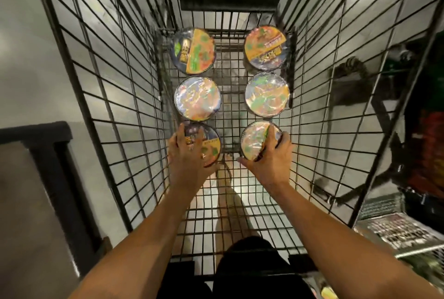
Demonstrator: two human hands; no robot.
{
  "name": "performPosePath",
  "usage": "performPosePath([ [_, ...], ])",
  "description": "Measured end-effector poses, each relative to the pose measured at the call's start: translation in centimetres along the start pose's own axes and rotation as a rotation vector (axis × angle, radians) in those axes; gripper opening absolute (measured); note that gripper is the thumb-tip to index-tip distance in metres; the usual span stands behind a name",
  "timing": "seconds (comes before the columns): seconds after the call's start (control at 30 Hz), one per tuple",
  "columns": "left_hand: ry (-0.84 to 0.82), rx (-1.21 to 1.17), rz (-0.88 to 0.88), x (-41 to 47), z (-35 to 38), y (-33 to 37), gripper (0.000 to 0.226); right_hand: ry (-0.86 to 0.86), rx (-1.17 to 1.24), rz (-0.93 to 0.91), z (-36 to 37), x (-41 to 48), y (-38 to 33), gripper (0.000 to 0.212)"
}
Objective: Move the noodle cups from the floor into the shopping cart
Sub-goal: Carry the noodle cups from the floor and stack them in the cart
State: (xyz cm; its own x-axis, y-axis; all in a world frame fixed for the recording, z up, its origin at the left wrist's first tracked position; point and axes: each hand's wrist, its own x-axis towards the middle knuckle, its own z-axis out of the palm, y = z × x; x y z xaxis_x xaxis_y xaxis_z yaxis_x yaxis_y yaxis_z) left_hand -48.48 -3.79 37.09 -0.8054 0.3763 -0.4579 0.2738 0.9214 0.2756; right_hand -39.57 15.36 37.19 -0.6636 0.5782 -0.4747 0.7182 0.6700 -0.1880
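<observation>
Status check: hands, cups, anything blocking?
Both busy: left hand grips near-left cup, right hand grips near-right cup. Both inside cart; four other cups beyond, two columns. Nothing blocking.

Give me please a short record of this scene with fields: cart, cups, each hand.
cart: wire shopping cart, seen from above
cups inside: six, upright, two columns of three
left hand: grips near-left cup
right hand: grips near-right cup
untouched: far-left cup, far-right cup, middle-left cup, middle-right cup
</observation>
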Motion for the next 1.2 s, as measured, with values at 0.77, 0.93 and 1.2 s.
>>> performPosePath([
  [0.77, -0.033, 0.242, 0.585, -12.3, -14.7, 2.9, 0.078, 0.267, 0.22, 0.31, -8.2, -24.5, -3.0, 0.088],
  [0.93, 0.0, 0.314, 0.89, -16.9, -13.8, 5.7, 0.077, 0.335, 0.328, 0.497, -6.6, -31.7, -0.3, 0.092],
  [1.2, -0.153, 0.443, 1.287, -28.8, -6.3, 13.3, 0.074, 0.331, 0.537, 0.922, -0.4, -45.9, 7.0, 0.093],
])
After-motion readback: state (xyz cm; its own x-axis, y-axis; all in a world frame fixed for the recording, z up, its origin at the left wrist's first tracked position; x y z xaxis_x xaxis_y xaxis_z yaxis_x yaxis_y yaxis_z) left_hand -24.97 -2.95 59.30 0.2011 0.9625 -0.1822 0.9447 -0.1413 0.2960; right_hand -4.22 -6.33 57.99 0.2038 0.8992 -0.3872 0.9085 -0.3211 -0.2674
